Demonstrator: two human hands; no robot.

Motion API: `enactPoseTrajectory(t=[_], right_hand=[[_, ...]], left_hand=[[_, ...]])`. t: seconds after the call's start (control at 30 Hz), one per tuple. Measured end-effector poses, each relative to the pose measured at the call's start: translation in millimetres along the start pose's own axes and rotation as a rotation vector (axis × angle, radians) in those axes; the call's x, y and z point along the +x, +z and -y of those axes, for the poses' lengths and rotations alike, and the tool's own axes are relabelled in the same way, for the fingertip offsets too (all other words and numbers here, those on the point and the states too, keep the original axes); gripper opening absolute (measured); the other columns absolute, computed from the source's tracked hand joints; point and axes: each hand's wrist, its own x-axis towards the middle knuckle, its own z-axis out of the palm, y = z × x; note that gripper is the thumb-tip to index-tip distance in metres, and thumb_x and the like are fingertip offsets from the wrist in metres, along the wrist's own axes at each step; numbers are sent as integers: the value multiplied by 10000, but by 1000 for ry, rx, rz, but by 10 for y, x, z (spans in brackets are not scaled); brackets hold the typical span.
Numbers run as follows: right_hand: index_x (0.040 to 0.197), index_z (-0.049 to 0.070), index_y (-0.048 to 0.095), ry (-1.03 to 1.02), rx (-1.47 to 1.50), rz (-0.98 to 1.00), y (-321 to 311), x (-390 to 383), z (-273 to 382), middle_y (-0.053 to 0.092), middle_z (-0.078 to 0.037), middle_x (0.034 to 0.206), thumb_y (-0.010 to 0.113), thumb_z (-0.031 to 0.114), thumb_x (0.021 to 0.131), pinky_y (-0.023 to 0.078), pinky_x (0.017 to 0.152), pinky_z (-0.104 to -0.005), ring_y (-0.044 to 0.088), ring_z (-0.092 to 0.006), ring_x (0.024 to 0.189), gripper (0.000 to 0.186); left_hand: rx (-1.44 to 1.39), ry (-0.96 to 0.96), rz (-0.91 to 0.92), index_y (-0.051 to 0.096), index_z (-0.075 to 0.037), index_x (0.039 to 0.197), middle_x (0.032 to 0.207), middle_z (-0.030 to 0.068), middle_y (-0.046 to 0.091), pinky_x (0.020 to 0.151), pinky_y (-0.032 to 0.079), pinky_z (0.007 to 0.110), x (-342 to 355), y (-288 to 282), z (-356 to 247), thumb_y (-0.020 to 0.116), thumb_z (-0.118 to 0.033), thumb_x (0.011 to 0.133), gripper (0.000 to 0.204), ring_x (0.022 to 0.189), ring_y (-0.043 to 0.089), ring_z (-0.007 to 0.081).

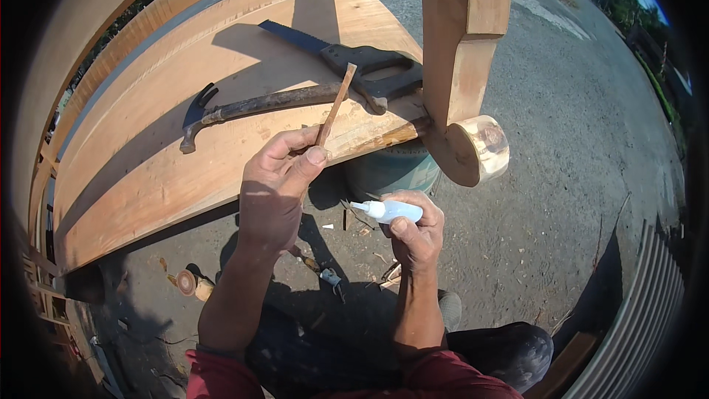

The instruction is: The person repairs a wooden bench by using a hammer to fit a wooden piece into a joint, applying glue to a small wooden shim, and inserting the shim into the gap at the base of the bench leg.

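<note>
Between the thumb and fingers of my left hand a thin wooden strip is pinched, tilted up toward the far right. My right hand is wrapped round a small white squeeze bottle, its narrow nozzle pointing left. The nozzle is apart from the strip, below and to its right. Beyond the hands lies a broad wooden panel. On it rest a claw hammer with a worn wooden handle and a handsaw with a dark handle and blue blade.
A carved wooden leg with a rounded end rises at the panel's right corner. A greenish bucket stands under the panel's edge. Scraps and a tool with a taped handle lie on the ground. Corrugated sheeting is at lower right.
</note>
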Motion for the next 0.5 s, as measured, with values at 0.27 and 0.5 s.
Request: enactPoseTrajectory(t=[0.27, 0.5], right_hand=[[1163, 47, 675, 714, 717, -64, -1082, -1097, -1898, 682, -75, 1046, 784, 23, 845, 543, 776, -330, 643, -178, 880, 337], [1056, 50, 738, 614, -440, -27, -1128, -1075, -2514, 698, -49, 1017, 827, 58, 784, 499, 842, -323, 642, -218, 869, 286]], left_hand=[[1365, 856, 72, 693, -35, 1136, 984, 101, 563, 907, 410, 444, 162, 411, 332, 750, -11, 785, 356, 964, 555, 299], [1486, 908, 77, 689, -58, 1127, 989, 90, 559, 900, 406, 465, 358, 377, 571, 753, -32, 784, 350, 978, 551, 293]])
